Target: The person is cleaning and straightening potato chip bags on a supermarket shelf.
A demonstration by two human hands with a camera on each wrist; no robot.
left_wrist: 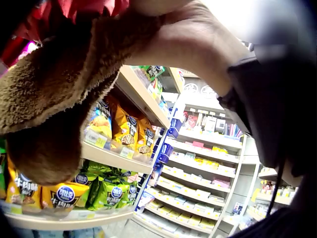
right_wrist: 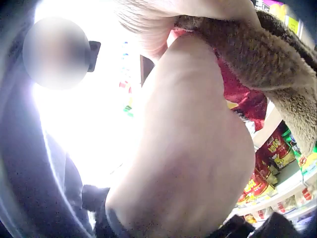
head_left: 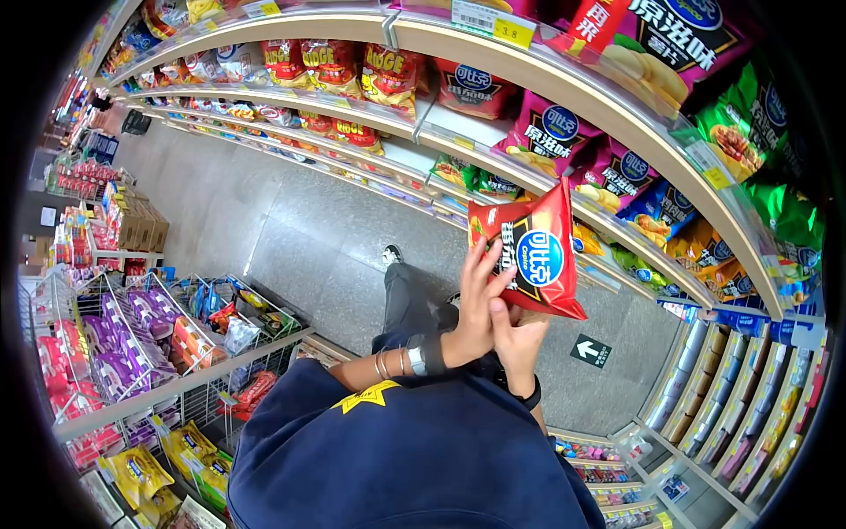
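Observation:
A red bag of potato chips (head_left: 538,251) with a blue Copico logo is held up in front of the person, tilted. The left hand (head_left: 476,304) lies along its left side, fingers extended over the printed front. Just below, the right hand (head_left: 518,339) grips the bottom edge, thumb raised and its other fingers largely hidden. In the left wrist view, a brown fleecy thing (left_wrist: 54,79) hangs beside the left hand (left_wrist: 183,42). The fleecy thing (right_wrist: 262,54) overlaps the red bag (right_wrist: 242,96) in the right wrist view, above the right hand (right_wrist: 188,134).
Curved shelves (head_left: 458,132) of chip bags run along the top and right. Wire baskets (head_left: 211,326) of packaged snacks stand at the left. Grey floor (head_left: 326,212) with an arrow sign (head_left: 590,350) lies between. More shelving (head_left: 731,397) stands at lower right.

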